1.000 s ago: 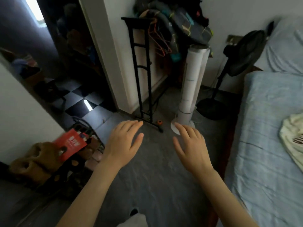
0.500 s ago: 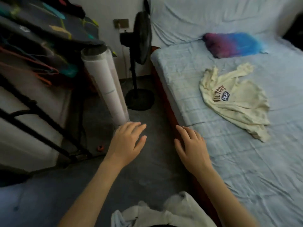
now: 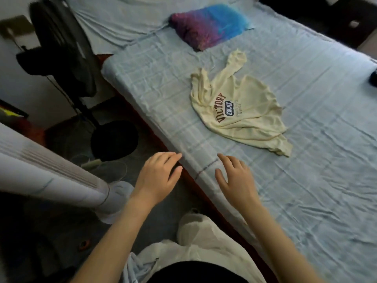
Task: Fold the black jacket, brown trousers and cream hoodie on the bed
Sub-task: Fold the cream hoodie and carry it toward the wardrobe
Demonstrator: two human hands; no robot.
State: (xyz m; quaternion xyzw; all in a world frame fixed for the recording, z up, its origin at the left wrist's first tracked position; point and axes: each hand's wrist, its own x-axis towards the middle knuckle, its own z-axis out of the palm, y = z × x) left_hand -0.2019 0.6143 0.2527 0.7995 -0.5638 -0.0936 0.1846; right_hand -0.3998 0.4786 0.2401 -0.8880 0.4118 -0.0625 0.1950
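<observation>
A cream hoodie (image 3: 240,111) with dark red and navy lettering lies crumpled on the light blue bed (image 3: 306,180), one sleeve stretched toward the head end. My left hand (image 3: 158,178) hovers open over the floor just left of the bed's edge. My right hand (image 3: 236,180) hovers open over the near edge of the mattress, well short of the hoodie. Both palms face down and hold nothing. No black jacket or brown trousers show; a small dark shape (image 3: 373,77) sits at the right border.
A purple-and-blue pillow (image 3: 208,25) lies at the head of the bed. A black standing fan (image 3: 67,50) with a round base (image 3: 114,139) stands left of the bed. A white tower fan (image 3: 47,176) leans across the lower left floor.
The view has swung from the doorway and floor to the bed. Both hands stayed outstretched; the right one is now over the mattress edge and the hoodie lies closer ahead.
</observation>
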